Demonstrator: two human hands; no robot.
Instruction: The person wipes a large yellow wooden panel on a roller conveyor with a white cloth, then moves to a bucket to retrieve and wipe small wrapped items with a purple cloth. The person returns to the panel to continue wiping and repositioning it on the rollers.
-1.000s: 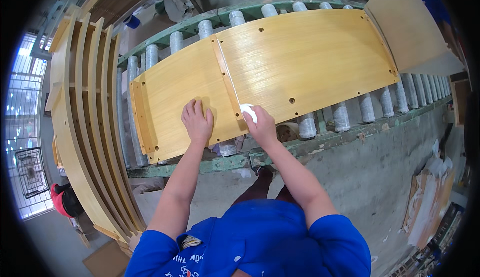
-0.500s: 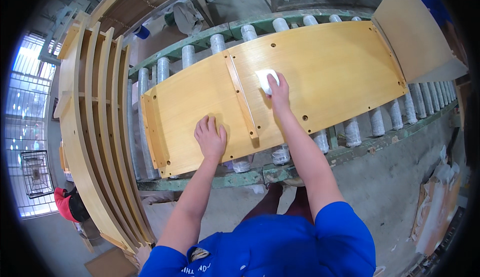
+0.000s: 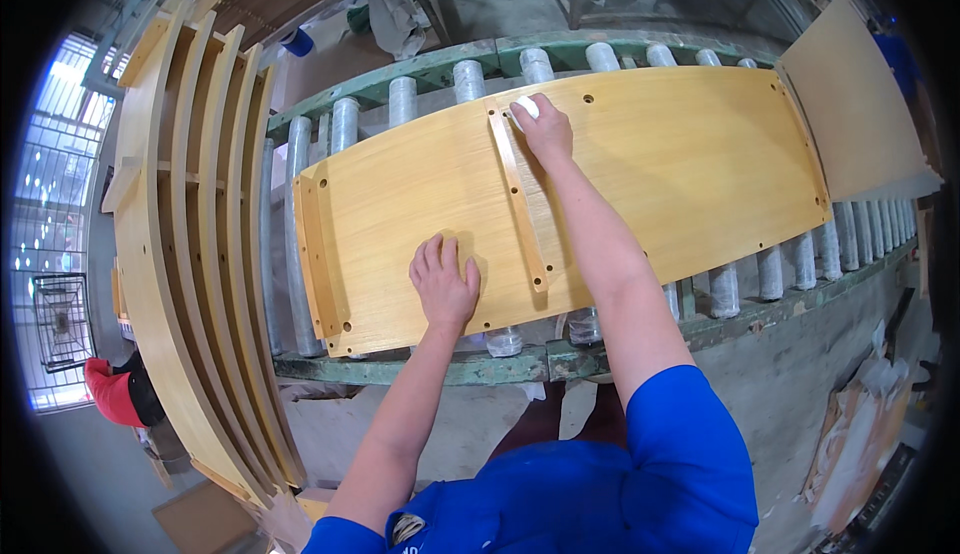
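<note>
A long varnished wooden panel [image 3: 400, 204] lies flat on the roller conveyor, with several drilled holes and strips along both ends. A narrow wooden crosspiece [image 3: 517, 199] runs across it. My right hand [image 3: 548, 132] is closed on a white cloth or pad [image 3: 526, 110], mostly covered by the fingers, pressed to the panel just right of the crosspiece's far end. My left hand [image 3: 444, 282] rests on the panel left of the crosspiece, fingers stretched out and holding nothing.
Wrapped rollers [image 3: 402, 104] sit in a green conveyor frame [image 3: 440, 370]. At the left stands a tall shelf-like stack of wooden panels [image 3: 150, 244]. A brown board [image 3: 850, 104] stands upright at the panel's right end. Someone in red [image 3: 115, 394] is at lower left.
My right hand has moved the white cloth away from me, up to the crosspiece's far end. My left hand still lies on the panel. The whole view has shifted slightly.
</note>
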